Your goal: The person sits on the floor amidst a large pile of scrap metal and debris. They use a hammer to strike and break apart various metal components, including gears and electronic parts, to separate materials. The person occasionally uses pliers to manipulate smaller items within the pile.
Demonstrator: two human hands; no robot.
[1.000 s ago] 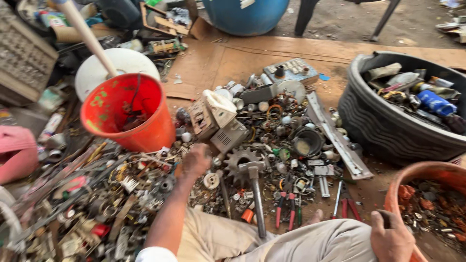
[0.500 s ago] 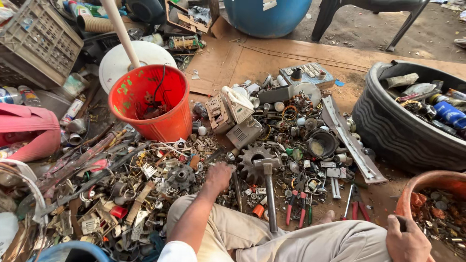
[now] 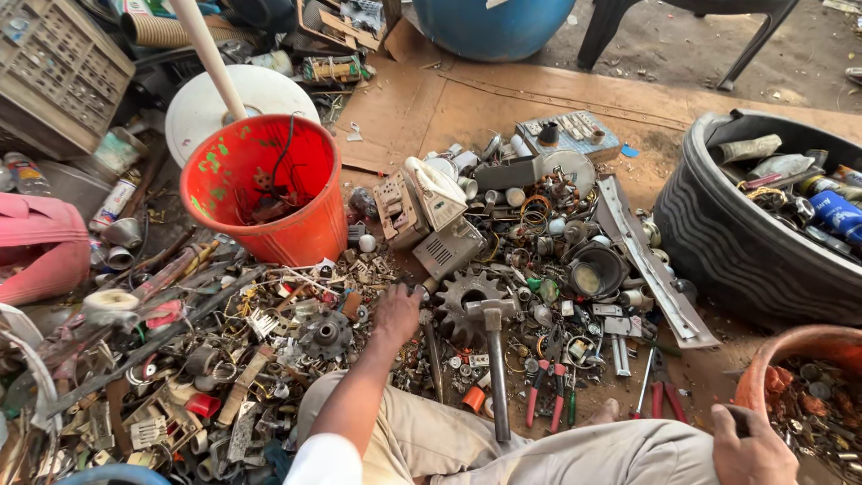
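Scrap bits (image 3: 395, 355) under left hand (image 3: 397, 314) (gear (image 3: 464, 296), hammer (image 3: 494, 359) crowd close).

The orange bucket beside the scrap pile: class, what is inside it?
Inside the orange bucket lie dark wires and a few small brownish scrap pieces at the bottom, with one thin black wire trailing up the inner wall. Its near wall hides part of the bottom.

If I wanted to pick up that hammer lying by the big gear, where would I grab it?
Probably the hammer by its long straight handle, around mid-length, reaching down from above. It lies flat, head pointing away beside the gear, handle toward the person's knees, with little scrap covering it.
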